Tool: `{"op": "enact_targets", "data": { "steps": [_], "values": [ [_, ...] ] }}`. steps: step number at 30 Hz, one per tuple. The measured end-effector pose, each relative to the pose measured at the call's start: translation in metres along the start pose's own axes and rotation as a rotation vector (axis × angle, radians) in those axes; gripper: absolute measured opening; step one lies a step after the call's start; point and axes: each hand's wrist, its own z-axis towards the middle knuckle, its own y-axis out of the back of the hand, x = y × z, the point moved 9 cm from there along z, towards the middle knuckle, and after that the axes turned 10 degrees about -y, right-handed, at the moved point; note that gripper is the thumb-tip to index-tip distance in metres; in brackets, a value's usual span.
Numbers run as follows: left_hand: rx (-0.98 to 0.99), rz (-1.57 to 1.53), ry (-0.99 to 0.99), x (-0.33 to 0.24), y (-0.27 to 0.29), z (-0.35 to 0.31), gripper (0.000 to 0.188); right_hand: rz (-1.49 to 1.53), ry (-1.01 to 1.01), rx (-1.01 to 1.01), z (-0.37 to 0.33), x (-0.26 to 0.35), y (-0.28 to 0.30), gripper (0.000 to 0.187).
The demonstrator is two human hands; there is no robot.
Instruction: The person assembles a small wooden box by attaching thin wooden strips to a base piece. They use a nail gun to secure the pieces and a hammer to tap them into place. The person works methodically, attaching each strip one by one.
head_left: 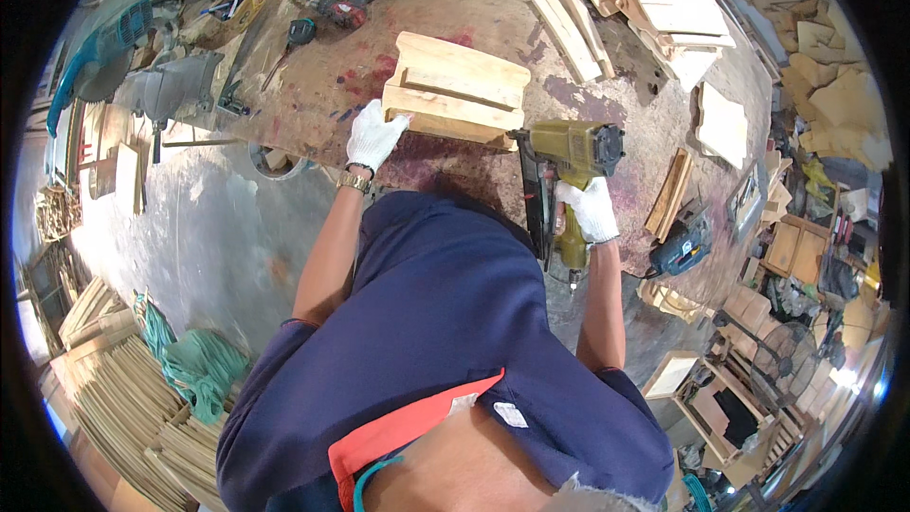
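A pale wooden piece (455, 95), made of boards with a wavy-edged panel at the back, lies on the worn tabletop (332, 142) in front of me. My left hand (376, 137), in a white glove, grips its near left corner; the thumb lies along the near board. In my right hand (592, 209), also gloved, is a yellow-green nail gun (573, 147) with a black magazine, held by its handle. The gun's nose is at the wooden piece's near right corner; whether it touches the wood I cannot tell.
A red and black cordless drill (355, 2) and a tape measure (301, 31) lie at the far left. Cut wooden panels (668, 14) are piled at the far right. Loose strips (670, 192) and a blue power tool (681, 248) lie right of the nail gun. A circular saw (102, 57) sits left.
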Motion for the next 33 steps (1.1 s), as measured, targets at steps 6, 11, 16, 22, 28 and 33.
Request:
{"op": "enact_targets", "data": {
  "steps": [6, 11, 16, 22, 28, 33],
  "values": [
    [-0.044, -0.017, 0.001, -0.001, 0.002, -0.005, 0.049, -0.16, -0.053, 0.046, 0.012, -0.007, -0.014, 0.029],
    [-0.027, 0.024, -0.005, -0.006, 0.004, -0.006, 0.046, -0.263, -0.071, 0.059, 0.004, 0.008, -0.025, 0.025],
    [-0.017, -0.012, -0.017, -0.006, 0.003, -0.005, 0.047, -0.185, -0.049, 0.129, 0.0, 0.023, -0.054, 0.029],
    [-0.035, 0.009, -0.016, -0.004, 0.002, -0.007, 0.047, -0.269, 0.073, 0.139, 0.012, 0.032, -0.074, 0.031],
    [-0.046, -0.039, -0.096, -0.002, 0.001, -0.006, 0.045, -0.298, 0.016, 0.153, 0.008, 0.043, -0.082, 0.033],
    [-0.099, 0.104, -0.286, -0.014, 0.012, -0.008, 0.04, -0.353, 0.021, 0.236, 0.004, 0.056, -0.11, 0.038]
  ]
}}
